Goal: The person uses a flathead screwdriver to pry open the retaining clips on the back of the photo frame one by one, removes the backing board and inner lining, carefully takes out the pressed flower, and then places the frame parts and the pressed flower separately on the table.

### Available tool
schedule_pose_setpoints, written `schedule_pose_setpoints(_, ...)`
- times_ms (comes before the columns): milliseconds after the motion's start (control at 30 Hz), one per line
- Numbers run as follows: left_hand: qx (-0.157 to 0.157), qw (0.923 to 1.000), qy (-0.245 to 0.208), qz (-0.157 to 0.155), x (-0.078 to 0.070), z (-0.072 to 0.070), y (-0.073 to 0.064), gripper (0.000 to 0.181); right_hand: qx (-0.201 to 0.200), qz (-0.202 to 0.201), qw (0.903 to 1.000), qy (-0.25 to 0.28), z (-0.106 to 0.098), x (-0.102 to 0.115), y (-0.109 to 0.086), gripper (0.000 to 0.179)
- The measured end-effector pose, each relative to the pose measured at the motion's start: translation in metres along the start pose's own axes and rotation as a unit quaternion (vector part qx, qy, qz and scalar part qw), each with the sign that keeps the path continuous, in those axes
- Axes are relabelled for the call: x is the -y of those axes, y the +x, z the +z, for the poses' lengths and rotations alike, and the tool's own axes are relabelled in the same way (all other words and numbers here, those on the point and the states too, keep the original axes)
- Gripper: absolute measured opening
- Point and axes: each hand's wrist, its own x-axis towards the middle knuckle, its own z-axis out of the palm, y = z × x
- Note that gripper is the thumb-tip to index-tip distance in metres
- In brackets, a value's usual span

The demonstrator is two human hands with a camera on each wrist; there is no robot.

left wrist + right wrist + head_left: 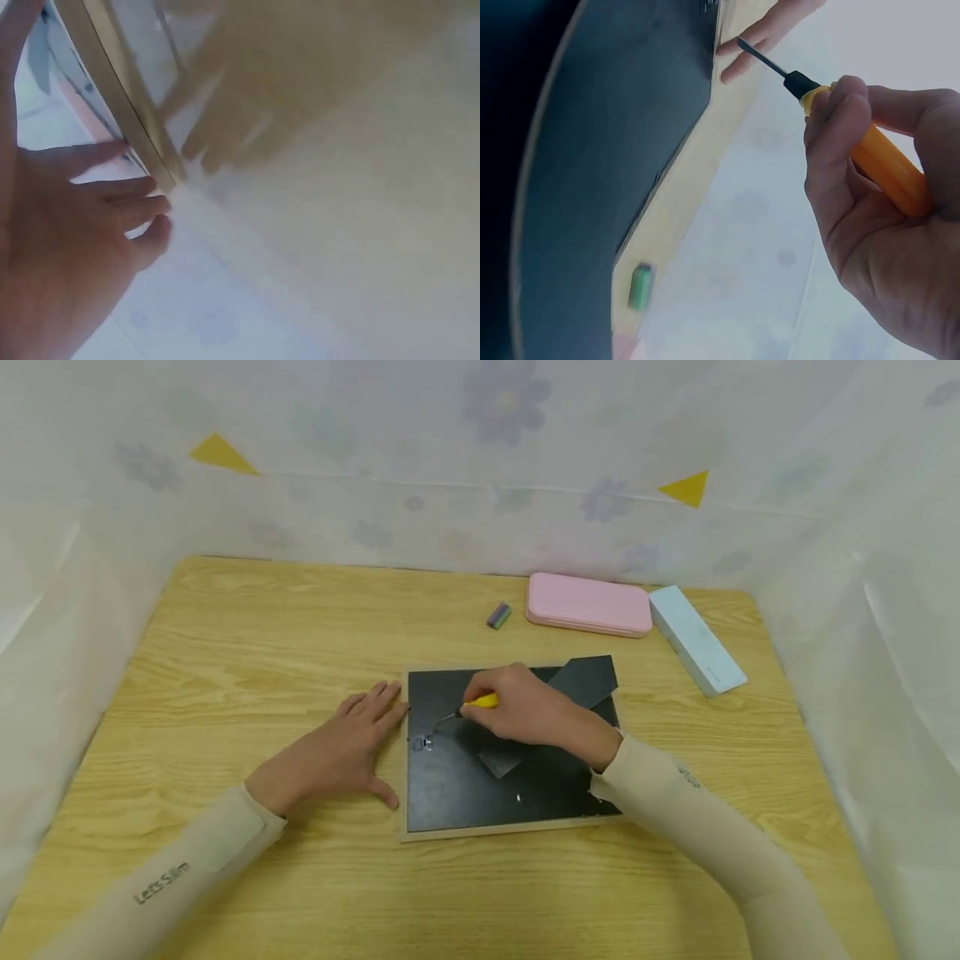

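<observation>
A picture frame [403, 793] lies face down on the table, its black backing [457, 802] upward. A dark stand leg [592, 678] slants across the backing, partly behind my right hand [517, 706]. That hand grips a yellow-handled screwdriver [892, 169], whose thin shaft [447, 719] points left and down. Its tip is just above a small metal fitting [427, 742] near the backing's left edge. My left hand [341, 752] rests beside the frame with fingers spread, fingertips at its left edge. In the left wrist view, the fingertips [150, 184] meet the wooden rim [124, 105].
Behind the frame on the wooden table [247, 635] are a small purple-and-green block [498, 615], a pink case [588, 603] and a pale blue box [697, 642]. A flower-patterned white curtain [420, 435] hangs along the far edge and sides.
</observation>
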Motion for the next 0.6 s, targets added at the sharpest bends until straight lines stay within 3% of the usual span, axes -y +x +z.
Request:
schedule_pose_setpoints(100, -0.019, 0.9982, 0.043, 0.037, 0.011, -0.01, 0.01, 0.118, -0.022, 0.013, 0.9992, 0.032, -0.007, -0.007, -0.009, 0.013)
schedule_pose_setpoints(200, -0.016, 0.995, 0.079, 0.059, 0.021, -0.016, 0.017, 0.107, -0.035, 0.01, 0.9986, 0.039, -0.01, -0.012, -0.013, 0.013)
schedule_pose_setpoints(367, 0.006, 0.9936, 0.095, 0.061, 0.027, -0.017, 0.018, 0.098, -0.042, 0.011, 0.998, 0.045, -0.013, -0.018, -0.018, 0.014)
schedule_pose_setpoints(600, -0.024, 0.9931, 0.099, 0.059, 0.023, -0.013, 0.005, 0.085, -0.071, 0.037, 0.9941, 0.074, -0.023, -0.03, -0.023, 0.013)
